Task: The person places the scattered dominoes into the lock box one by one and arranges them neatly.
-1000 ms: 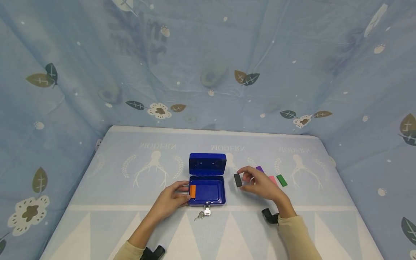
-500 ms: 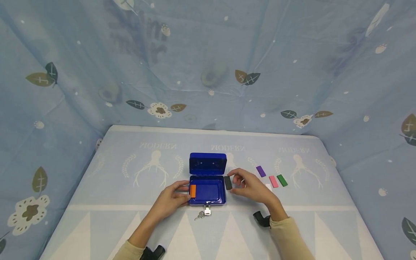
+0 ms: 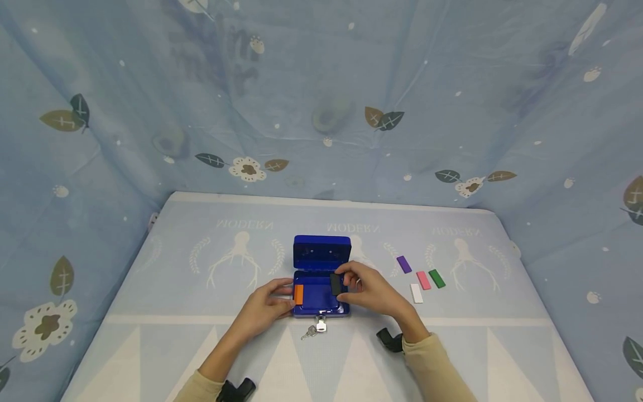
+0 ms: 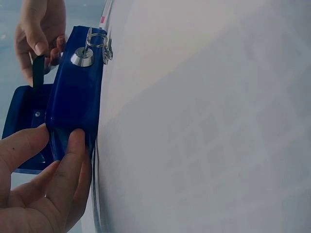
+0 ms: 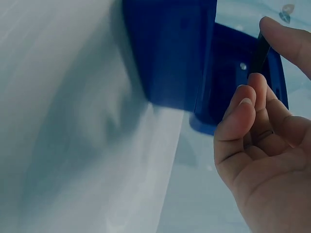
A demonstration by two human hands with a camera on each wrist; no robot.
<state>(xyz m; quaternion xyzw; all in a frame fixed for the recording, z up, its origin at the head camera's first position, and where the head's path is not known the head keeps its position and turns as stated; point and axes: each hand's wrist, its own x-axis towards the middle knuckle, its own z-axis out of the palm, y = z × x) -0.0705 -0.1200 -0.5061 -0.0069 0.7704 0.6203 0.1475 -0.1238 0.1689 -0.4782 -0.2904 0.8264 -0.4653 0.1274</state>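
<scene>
While your left hand [image 3: 263,304] grips the open blue box [image 3: 317,293], your right hand [image 3: 373,289] pinches a black block [image 3: 335,283] between its fingers [image 5: 259,85] over the interior.

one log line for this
right hand: pinches black rectangular block over open blue rectangular box | left hand: grips box | orange block: in box

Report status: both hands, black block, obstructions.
Right hand pinching black block over right side of open blue cash box. Left hand touching box's left side. Lid raised, orange block inside at left; nothing seen in the way.
</scene>
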